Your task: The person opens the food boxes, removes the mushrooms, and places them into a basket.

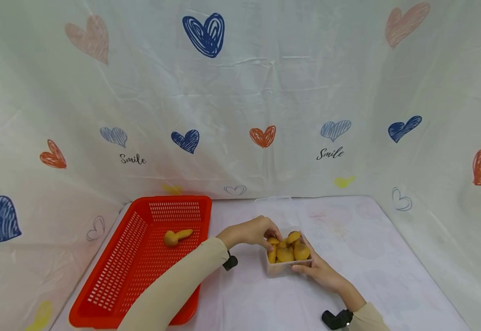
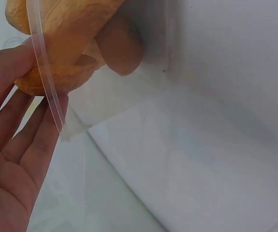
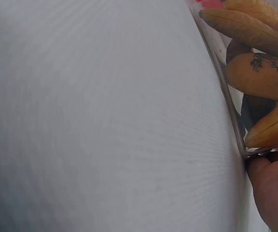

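Observation:
A clear plastic box [image 1: 279, 269] filled with several yellow-brown mushrooms [image 1: 285, 254] stands on the table. At its left side my left hand [image 1: 254, 231] pinches a mushroom [image 1: 272, 241] by the cap, between thumb and fingers. The left wrist view shows that mushroom's cap [image 2: 57, 79] at the box's rim, its stem inside the box. My right hand [image 1: 321, 271] grips the box's right side, thumb at the front, other fingers mostly hidden behind. In the right wrist view, mushrooms [image 3: 259, 75] press against the clear wall, with part of the right hand [image 3: 274, 193] below.
A red perforated plastic basket [image 1: 141, 257] stands on the left, partly under my left forearm, with one mushroom [image 1: 177, 236] in it. Behind the box a clear plastic edge [image 1: 273, 198], perhaps a lid, sticks up. A heart-printed sheet [image 1: 232, 101] hangs behind the table.

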`<action>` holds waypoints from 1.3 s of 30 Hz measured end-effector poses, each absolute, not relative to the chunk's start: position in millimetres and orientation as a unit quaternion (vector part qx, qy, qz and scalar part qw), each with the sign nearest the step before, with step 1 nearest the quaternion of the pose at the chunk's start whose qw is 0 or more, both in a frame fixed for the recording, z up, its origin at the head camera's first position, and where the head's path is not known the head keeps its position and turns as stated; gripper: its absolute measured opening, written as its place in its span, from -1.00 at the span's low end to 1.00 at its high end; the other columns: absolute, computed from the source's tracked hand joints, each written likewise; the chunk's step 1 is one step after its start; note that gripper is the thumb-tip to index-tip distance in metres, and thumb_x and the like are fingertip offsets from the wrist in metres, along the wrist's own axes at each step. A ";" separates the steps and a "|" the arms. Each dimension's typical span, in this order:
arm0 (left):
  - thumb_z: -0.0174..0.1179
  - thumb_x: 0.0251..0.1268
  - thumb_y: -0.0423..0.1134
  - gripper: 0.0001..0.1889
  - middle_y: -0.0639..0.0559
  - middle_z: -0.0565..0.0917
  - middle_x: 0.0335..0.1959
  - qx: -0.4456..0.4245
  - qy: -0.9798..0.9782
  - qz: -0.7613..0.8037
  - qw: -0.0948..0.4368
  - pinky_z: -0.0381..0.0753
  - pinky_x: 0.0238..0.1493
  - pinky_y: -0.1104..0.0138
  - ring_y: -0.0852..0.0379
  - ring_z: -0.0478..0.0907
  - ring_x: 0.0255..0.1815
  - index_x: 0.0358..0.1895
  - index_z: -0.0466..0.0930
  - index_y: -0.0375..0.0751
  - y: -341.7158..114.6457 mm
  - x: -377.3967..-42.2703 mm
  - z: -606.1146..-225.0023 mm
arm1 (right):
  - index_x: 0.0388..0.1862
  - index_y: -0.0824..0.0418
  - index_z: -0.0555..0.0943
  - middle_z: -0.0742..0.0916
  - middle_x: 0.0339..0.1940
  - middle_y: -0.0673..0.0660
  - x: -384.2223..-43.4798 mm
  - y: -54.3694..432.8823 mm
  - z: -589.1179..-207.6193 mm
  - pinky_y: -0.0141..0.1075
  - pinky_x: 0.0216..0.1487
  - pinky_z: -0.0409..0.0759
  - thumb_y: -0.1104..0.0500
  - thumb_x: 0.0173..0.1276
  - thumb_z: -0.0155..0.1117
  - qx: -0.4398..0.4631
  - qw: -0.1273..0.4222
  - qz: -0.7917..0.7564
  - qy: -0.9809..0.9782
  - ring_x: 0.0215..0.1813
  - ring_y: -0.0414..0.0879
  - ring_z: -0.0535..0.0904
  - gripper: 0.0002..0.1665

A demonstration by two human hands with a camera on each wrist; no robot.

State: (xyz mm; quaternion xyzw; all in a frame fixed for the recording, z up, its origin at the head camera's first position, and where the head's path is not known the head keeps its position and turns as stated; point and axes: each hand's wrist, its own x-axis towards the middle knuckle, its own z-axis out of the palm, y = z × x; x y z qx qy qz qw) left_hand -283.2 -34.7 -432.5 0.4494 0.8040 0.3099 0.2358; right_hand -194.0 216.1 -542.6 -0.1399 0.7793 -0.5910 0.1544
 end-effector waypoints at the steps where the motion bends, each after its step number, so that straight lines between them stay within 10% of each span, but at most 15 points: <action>1: 0.44 0.10 -0.49 -0.70 0.00 0.74 -0.10 0.449 0.805 0.308 0.235 0.59 0.01 0.50 0.30 0.64 -0.11 -0.05 0.72 -0.32 -34.5 -283.3 -432.2 | 0.65 -0.09 -0.38 -0.21 0.62 0.37 -194.2 216.1 -542.6 0.03 0.38 0.24 0.16 0.44 0.31 -0.141 0.152 -0.589 0.781 0.53 0.26 -0.11 0.21; 7: 0.45 0.11 -0.46 -0.70 0.05 0.75 -0.13 0.453 0.805 0.306 0.229 0.60 -0.04 0.52 0.32 0.63 -0.13 -0.04 0.73 -0.34 -34.4 -284.2 -427.9 | 0.65 -0.06 -0.38 -0.20 0.60 0.41 -194.6 216.8 -542.3 -0.28 0.20 0.39 0.16 0.43 0.32 -0.144 0.149 -0.582 0.786 0.46 0.28 0.08 0.21; 16: 0.44 0.12 -0.43 -0.68 0.06 0.74 -0.11 0.443 0.803 0.348 0.195 0.62 -0.03 0.49 0.31 0.63 -0.09 -0.01 0.73 -0.28 -42.9 -290.1 -409.9 | 0.65 -0.06 -0.38 -0.19 0.61 0.38 -197.0 216.4 -544.6 0.27 0.41 0.11 0.13 0.42 0.33 -0.133 0.147 -0.583 0.788 0.55 0.30 -0.14 0.22; 22: 0.44 0.13 -0.43 -0.64 0.03 0.74 -0.07 0.416 0.804 0.386 0.178 0.64 -0.03 0.46 0.25 0.66 -0.07 0.04 0.71 -0.32 -54.5 -291.8 -396.7 | 0.65 -0.07 -0.38 -0.17 0.61 0.39 -197.4 216.9 -545.0 -0.01 0.26 0.39 0.14 0.43 0.32 -0.136 0.142 -0.572 0.797 0.47 0.29 0.07 0.21; 39: 0.44 0.17 -0.36 -0.59 -0.05 0.72 -0.06 0.335 0.806 0.467 0.141 0.69 -0.04 0.29 0.02 0.69 -0.01 0.12 0.68 -0.28 -135.0 -290.1 -359.5 | 0.66 -0.06 -0.35 -0.20 0.62 0.37 -194.4 216.9 -542.9 -0.37 0.12 0.37 0.17 0.41 0.34 -0.138 0.145 -0.576 0.792 0.43 0.24 0.03 0.21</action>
